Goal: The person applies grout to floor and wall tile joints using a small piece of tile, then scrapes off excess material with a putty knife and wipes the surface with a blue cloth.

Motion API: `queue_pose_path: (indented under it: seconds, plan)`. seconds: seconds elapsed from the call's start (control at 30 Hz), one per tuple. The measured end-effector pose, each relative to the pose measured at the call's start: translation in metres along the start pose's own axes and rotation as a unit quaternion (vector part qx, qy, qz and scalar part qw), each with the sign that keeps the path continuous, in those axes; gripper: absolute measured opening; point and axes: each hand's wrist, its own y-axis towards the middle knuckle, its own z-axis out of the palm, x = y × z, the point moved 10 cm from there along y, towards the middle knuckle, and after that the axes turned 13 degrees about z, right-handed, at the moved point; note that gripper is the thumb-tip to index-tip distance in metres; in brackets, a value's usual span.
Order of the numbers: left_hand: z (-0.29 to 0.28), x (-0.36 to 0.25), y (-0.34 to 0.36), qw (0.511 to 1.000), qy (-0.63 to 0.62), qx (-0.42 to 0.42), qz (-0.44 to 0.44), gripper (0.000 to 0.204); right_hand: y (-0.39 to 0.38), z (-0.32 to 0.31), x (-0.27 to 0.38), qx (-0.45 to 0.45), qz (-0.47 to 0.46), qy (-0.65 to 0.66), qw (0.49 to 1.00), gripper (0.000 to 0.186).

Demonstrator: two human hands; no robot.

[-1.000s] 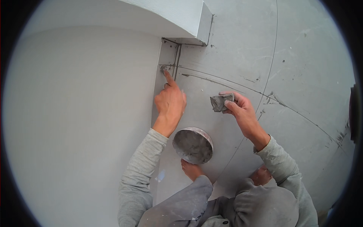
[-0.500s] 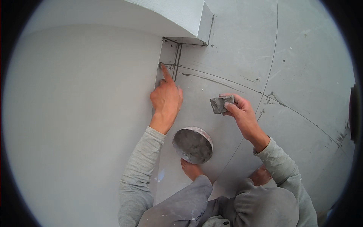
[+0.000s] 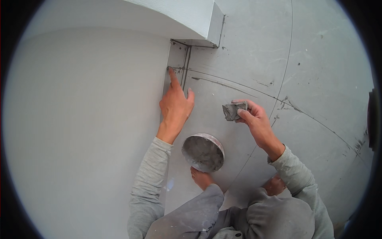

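My left hand (image 3: 175, 104) reaches forward with its index finger stretched out. The fingertip presses on the dark grout line where the white wall (image 3: 83, 119) meets the grey tiled floor (image 3: 310, 67), near the corner. My right hand (image 3: 254, 119) hovers above the floor to the right, pinching a small grey lump of wet grout or a rag (image 3: 232, 110) between thumb and fingers. A round metal bowl (image 3: 203, 152) smeared with grey grout sits on the floor between my forearms, just ahead of my bare left foot (image 3: 201, 178).
A white ledge or block (image 3: 191, 18) juts out above the corner. Dark grout joints (image 3: 238, 85) run diagonally across the large grey tiles. I squat with grey trousers and sleeves showing; my right foot (image 3: 274, 185) rests on the floor.
My left index finger has slid farther up the wall joint toward the corner. The right hand with the grey lump has stayed about where it was.
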Motion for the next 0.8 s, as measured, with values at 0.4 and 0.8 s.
queue_pose_path:
  seconds: [0.4,0.8]
  plan:
    - [-0.008,0.01,-0.003,0.996,-0.077,-0.036,-0.016,0.082,0.0,-0.001,-0.004,0.0,0.005,-0.003,1.0,0.031]
    - [0.025,0.02,0.008,0.969,-0.244,0.0,-0.043,0.079,-0.002,-0.005,-0.004,0.013,0.002,-0.018,1.0,0.031]
